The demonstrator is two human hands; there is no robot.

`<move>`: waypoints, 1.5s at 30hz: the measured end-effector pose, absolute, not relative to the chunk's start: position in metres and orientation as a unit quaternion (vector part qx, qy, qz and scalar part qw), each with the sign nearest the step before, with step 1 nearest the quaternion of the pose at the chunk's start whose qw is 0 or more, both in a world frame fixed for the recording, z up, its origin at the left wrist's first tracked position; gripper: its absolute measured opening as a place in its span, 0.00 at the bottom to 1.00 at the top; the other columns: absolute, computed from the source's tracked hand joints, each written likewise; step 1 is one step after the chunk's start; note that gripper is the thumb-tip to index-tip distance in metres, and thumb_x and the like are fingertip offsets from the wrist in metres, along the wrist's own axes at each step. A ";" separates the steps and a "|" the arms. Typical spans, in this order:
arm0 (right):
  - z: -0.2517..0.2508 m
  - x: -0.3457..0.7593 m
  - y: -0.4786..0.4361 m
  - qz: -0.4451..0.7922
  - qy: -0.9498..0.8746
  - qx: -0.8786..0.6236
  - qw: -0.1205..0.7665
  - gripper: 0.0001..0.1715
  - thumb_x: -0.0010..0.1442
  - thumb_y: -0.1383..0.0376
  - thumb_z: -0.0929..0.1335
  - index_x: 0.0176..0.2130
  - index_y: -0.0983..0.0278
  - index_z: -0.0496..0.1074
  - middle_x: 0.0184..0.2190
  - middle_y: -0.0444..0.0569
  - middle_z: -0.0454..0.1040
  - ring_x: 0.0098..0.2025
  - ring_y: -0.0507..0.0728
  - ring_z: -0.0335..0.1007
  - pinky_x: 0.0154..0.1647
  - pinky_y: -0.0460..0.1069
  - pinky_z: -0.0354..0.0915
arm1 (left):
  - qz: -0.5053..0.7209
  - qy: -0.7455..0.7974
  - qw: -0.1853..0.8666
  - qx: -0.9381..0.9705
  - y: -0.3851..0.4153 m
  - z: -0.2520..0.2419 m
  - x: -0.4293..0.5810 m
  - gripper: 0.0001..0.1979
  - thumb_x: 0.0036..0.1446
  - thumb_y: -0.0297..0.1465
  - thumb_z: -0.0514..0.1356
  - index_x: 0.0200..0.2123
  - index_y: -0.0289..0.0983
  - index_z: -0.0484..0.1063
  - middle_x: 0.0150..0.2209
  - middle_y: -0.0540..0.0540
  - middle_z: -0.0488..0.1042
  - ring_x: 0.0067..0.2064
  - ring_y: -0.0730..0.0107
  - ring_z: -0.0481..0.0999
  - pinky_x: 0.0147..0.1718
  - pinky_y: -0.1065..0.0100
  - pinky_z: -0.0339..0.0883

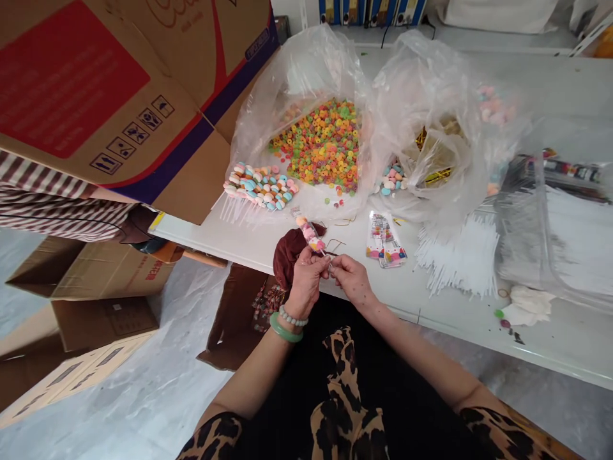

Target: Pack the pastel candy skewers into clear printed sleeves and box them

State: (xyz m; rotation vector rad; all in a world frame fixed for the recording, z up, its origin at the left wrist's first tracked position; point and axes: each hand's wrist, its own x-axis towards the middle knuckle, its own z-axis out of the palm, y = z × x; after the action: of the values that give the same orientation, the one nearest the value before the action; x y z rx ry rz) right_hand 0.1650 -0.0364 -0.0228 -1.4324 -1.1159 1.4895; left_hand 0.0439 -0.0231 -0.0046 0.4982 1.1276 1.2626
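My left hand (305, 281), with a green bangle and a beaded bracelet at the wrist, is closed around the lower end of a candy skewer (312, 236) in a clear printed wrapper. The skewer tilts up and away, its pink, white and yellow candies showing above my fingers. My right hand (352, 278) pinches at the skewer's bottom end, close against my left fingertips; what lies between its fingers is too small to make out. A dark red cloth (286, 255) lies behind my left hand. Thin gold twist ties (336, 244) rest on the table just beyond my hands.
Unwrapped candy skewers (261, 186) lie by a plastic bag of ring candies (330, 150). Another bag (426, 96) holds gold ties. Printed wrappers (385, 241), white sticks (462, 255) and a clear bin (548, 236) stand rightward. A large carton (143, 83) juts in left, near a person's striped sleeve (48, 191).
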 end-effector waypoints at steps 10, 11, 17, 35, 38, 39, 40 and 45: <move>-0.023 0.171 -0.038 0.534 -0.491 -0.576 0.378 0.04 0.51 0.64 0.65 0.32 0.59 0.67 0.21 0.38 0.66 0.23 0.51 0.62 0.30 0.47 0.62 | 0.515 0.610 0.524 0.299 -0.020 -0.014 0.040 0.15 0.44 0.38 0.70 0.22 0.36 0.69 0.16 0.56 0.64 0.15 0.80 0.61 0.15 0.74 0.51; -0.021 0.171 -0.040 0.518 -0.507 -0.580 0.371 0.05 0.51 0.64 0.65 0.32 0.59 0.68 0.21 0.39 0.66 0.24 0.52 0.62 0.30 0.47 0.61 | 0.512 0.620 0.508 0.309 -0.019 -0.015 0.039 0.15 0.45 0.39 0.69 0.21 0.36 0.69 0.16 0.56 0.63 0.15 0.80 0.61 0.16 0.74 0.51; -0.014 0.173 -0.044 0.443 -0.564 -0.601 0.353 0.08 0.53 0.64 0.63 0.34 0.59 0.70 0.23 0.40 0.68 0.26 0.52 0.62 0.30 0.47 0.59 | 0.438 0.691 0.332 0.470 -0.026 -0.017 0.034 0.07 0.54 0.37 0.63 0.31 0.40 0.76 0.28 0.51 0.74 0.26 0.75 0.68 0.28 0.73 0.60; -0.042 0.165 -0.028 0.456 -0.522 -0.607 0.389 0.25 0.52 0.66 0.64 0.51 0.58 0.68 0.20 0.36 0.63 0.25 0.52 0.63 0.33 0.48 0.63 | 0.468 0.661 0.413 0.417 -0.034 -0.019 0.055 0.05 0.46 0.26 0.60 0.20 0.36 0.68 0.21 0.54 0.65 0.25 0.76 0.62 0.28 0.73 0.58; -0.044 0.172 -0.018 0.429 -0.543 -0.607 0.390 0.24 0.54 0.67 0.63 0.51 0.58 0.70 0.23 0.39 0.69 0.28 0.54 0.67 0.36 0.49 0.65 | 0.431 0.623 0.506 0.412 -0.040 -0.019 0.057 0.06 0.45 0.26 0.60 0.19 0.36 0.66 0.19 0.55 0.63 0.23 0.78 0.59 0.25 0.73 0.56; -0.044 0.175 -0.017 0.413 -0.554 -0.607 0.393 0.22 0.55 0.67 0.62 0.49 0.59 0.71 0.26 0.41 0.72 0.31 0.55 0.69 0.38 0.50 0.66 | 0.412 0.613 0.546 0.395 -0.041 -0.020 0.055 0.07 0.46 0.28 0.62 0.20 0.36 0.66 0.18 0.55 0.62 0.21 0.78 0.58 0.23 0.73 0.55; -0.043 0.179 -0.017 0.389 -0.570 -0.605 0.397 0.20 0.57 0.67 0.62 0.48 0.59 0.72 0.29 0.43 0.74 0.34 0.55 0.71 0.40 0.51 0.67 | 0.401 0.607 0.577 0.372 -0.041 -0.020 0.053 0.08 0.47 0.31 0.63 0.21 0.36 0.66 0.18 0.55 0.62 0.20 0.79 0.58 0.21 0.73 0.54; -0.037 0.178 -0.033 0.212 -0.713 -0.550 0.379 0.18 0.64 0.69 0.59 0.48 0.62 0.73 0.37 0.51 0.76 0.40 0.57 0.72 0.43 0.51 0.67 | 0.430 0.570 0.665 0.220 -0.028 -0.011 0.040 0.22 0.48 0.47 0.66 0.38 0.34 0.73 0.31 0.46 0.75 0.25 0.74 0.71 0.27 0.70 0.64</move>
State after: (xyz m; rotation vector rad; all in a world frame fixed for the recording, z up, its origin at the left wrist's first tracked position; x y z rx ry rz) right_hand 0.1783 -0.0329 -0.0367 -1.4044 -1.8221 0.5418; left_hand 0.0398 -0.0280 -0.0107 0.4973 1.2865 0.9716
